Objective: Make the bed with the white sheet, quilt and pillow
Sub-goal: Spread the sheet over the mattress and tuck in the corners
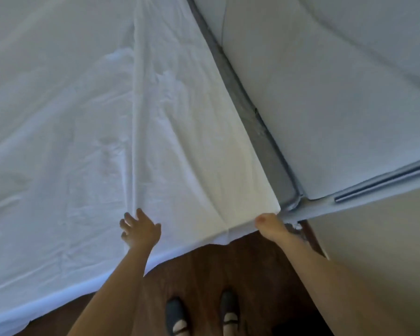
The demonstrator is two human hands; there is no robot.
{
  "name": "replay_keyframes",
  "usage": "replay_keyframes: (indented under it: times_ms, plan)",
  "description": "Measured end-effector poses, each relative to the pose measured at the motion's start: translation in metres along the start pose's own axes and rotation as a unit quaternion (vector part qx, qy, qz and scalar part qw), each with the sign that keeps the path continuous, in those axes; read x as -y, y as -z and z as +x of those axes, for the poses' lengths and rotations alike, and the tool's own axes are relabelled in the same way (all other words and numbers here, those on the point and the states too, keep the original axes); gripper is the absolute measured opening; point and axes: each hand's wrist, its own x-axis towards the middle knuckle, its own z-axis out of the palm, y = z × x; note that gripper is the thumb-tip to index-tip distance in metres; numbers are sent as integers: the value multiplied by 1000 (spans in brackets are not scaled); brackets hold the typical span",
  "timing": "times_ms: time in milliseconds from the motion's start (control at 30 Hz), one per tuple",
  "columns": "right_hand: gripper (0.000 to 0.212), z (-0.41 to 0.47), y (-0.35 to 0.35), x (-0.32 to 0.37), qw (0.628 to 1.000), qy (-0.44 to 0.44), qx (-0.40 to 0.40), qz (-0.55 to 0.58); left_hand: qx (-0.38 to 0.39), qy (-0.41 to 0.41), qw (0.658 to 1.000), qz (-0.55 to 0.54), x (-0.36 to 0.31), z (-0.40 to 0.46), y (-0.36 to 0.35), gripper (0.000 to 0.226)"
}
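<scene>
Here the white sheet (83,129) lies spread over the bed, covering most of the view to the left, its surface creased with a long raised fold running from the top down toward the near edge. Its corner by the padded headboard (325,93) is drawn taut, and a grey strip of mattress edge (260,132) shows between sheet and headboard.

The left hand (140,229) rests flat on the sheet near the bed's edge, fingers straight and spread, holding nothing. The right hand (269,226) reaches to the sheet's corner and its grip closes on the cloth there, thumb on top.

The right fingers are tucked under the fabric and cannot be seen. Two slippered feet (201,314) stand on the dark wooden floor (216,263). No quilt or pillow can be made out.
</scene>
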Motion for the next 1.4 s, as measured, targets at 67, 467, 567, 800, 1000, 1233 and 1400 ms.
replay_keyframes:
  times_ms: [67, 467, 567, 800, 1000, 1233, 1400]
  plan:
    - [31, 33, -9, -10, 1000, 5, -2, -28, -12, 61, 997, -43, 6, 18, -12, 86]
    - [82, 128, -19, -55, 982, -24, -186, 20, -35, 77, 990, 114, 20, 52, -78, 32]
    - [76, 135, -13, -61, 983, -26, -176, 34, -79, 80, 991, 73, 22, 50, -85, 32]
    - [30, 116, -12, -85, 977, -5, -209, 45, -31, 107, 985, 130, 29, 38, -81, 26]
    - [32, 112, 34, -145, 969, -80, -222, 69, 58, -10, 990, 131, 19, 3, -108, 24]
    - [33, 94, 72, -204, 965, -110, -224, 80, 152, -129, 964, 177, -42, -57, -161, 17]
    - [35, 89, 84, -248, 958, -135, -239, 87, 196, -147, 947, 207, -51, -75, -177, 21]
